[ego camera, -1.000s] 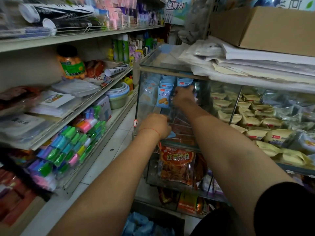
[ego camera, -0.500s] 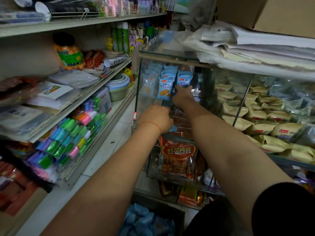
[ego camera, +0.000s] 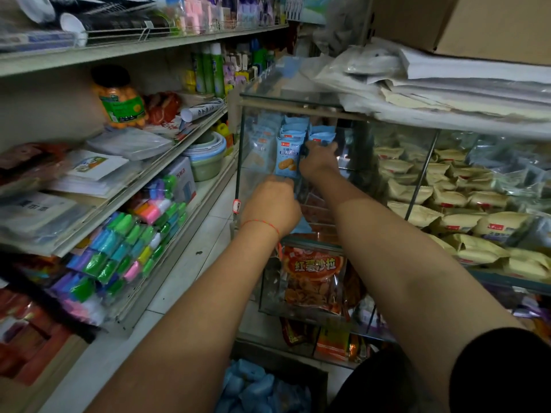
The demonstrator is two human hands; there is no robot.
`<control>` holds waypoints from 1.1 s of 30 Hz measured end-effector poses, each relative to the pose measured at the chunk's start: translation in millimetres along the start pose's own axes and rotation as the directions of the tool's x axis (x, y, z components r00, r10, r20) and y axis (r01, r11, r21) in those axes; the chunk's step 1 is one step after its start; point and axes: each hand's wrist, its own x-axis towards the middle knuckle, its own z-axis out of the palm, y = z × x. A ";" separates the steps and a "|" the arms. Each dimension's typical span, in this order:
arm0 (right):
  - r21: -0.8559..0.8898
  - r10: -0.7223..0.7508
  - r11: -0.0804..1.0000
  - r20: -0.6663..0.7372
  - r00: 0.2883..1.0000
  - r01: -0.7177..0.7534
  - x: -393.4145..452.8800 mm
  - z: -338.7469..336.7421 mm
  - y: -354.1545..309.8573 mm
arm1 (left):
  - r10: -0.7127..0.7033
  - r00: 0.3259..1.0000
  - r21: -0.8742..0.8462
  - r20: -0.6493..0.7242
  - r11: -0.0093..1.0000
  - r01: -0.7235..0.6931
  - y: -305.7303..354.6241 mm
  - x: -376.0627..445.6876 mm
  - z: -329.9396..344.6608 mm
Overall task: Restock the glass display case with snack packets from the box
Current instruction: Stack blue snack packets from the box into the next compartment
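The glass display case (ego camera: 298, 106) stands ahead, and blue snack packets (ego camera: 286, 156) stand upright in a row in its top left compartment. My right hand (ego camera: 318, 163) reaches into that compartment, its fingers curled on a blue packet (ego camera: 321, 138) behind the front one. My left hand (ego camera: 272, 204) is curled just below the front packet. A blue packet corner (ego camera: 301, 226) sticks out under its fingers. The box (ego camera: 310, 383) sits on the floor at the bottom edge, with several blue packets (ego camera: 253, 389) inside.
Yellow packets (ego camera: 447, 201) fill the case's right compartments. Orange snack bags (ego camera: 313, 275) sit on the shelf below. Papers (ego camera: 447, 93) and a cardboard box (ego camera: 477, 22) lie on top of the case. Store shelves (ego camera: 143, 186) with goods line the left, and a tiled aisle (ego camera: 193, 263) runs between.
My left hand has risen from the compartment's front edge to just under the front blue packet. My right hand stays among the blue packets, a little deeper in the row.
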 end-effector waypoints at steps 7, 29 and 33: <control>-0.095 -0.227 0.962 0.251 0.941 0.257 -48.2 -55.6 -39.5 | -0.089 0.982 -0.255 -0.168 0.966 0.044 -1.8 -3.2 -13.8; 0.115 0.128 0.986 -0.058 0.990 -0.121 -32.0 -37.0 0.6 | 0.093 0.937 0.015 -0.337 0.996 -0.093 5.4 -20.0 -9.5; 0.021 0.051 0.999 -0.110 0.993 -0.049 -5.9 -38.4 -3.9 | 0.112 0.928 0.049 -0.356 0.994 -0.101 3.8 -17.8 -9.9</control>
